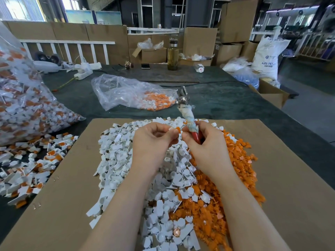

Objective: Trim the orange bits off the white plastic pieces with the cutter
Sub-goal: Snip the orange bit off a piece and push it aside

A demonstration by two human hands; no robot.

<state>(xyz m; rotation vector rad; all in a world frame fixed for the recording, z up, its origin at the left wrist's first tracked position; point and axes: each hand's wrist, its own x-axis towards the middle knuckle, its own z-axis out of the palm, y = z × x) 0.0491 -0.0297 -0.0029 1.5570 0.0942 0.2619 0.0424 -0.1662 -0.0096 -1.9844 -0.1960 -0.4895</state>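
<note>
My left hand [154, 140] pinches a small white plastic piece with an orange bit [176, 130] at its fingertips. My right hand [203, 142] grips the cutter [188, 115] by its red, cloth-wrapped handles, and the metal jaws point up and away from me. The thumb and forefinger of that hand also touch the orange bit. Both hands hover above a cardboard sheet [290, 178]. Under them lie a heap of trimmed white pieces [116, 160] on the left and a heap of orange bits [235, 178] on the right.
Untrimmed white-and-orange pieces [30, 160] lie loose at the left, beside a full clear bag [23, 105] of them. A second, nearly flat bag [134, 93] lies beyond the cardboard. A glass bottle [172, 55], a phone, a power strip and cardboard boxes stand at the table's far edge.
</note>
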